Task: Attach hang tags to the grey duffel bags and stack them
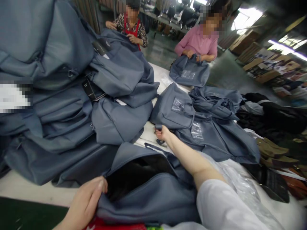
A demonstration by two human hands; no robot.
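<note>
A blue-grey bag (148,195) lies open in front of me, its dark inside showing. My left hand (90,195) is closed on the left end of its opening, thumb on top. Reaching across the bag, my right hand (163,132) is closed round a small dark object (158,127), whose kind I cannot make out. A dark loop (160,141) shows just below those fingers. Right beside this hand stands another blue-grey bag (176,107) with a clear plastic patch on its side.
Blue-grey bags (117,118) with black tags (90,89) pile high on the left of the white table (147,135). More bags (223,137) lie to the right, near clear plastic (240,179). Across the table, one person (135,30) touches the pile; another (198,41) holds a bag.
</note>
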